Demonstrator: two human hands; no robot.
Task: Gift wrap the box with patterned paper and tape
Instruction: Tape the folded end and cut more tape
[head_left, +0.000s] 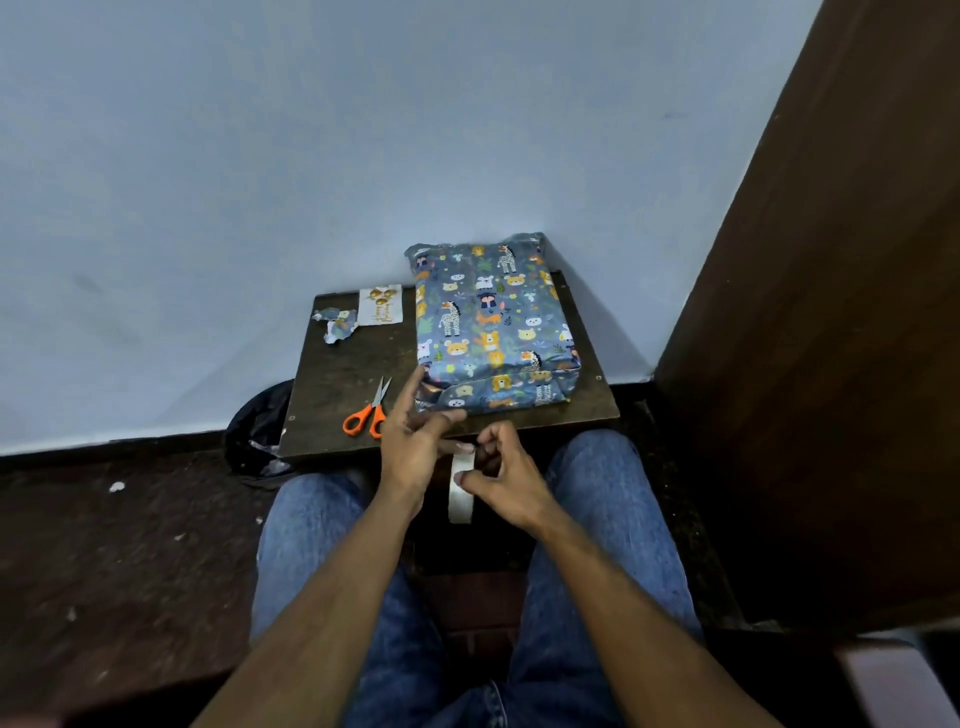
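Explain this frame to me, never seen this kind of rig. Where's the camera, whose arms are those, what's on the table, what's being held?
There is no robot here. The single picture comes from a wide-angle camera worn on a person's head, looking forward and down, so the two bare arms belong to the wearer, who sits with jeans-clad knees at a small dark table against a pale wall.

On the table lie the box, already covered in animal-print paper, orange-handled scissors, a white gift tag and crumpled paper scraps.

The right hand grips a roll of white tape above the lap. The left hand appears to pinch the tape's loose end, with one finger pointing toward the box's near corner.
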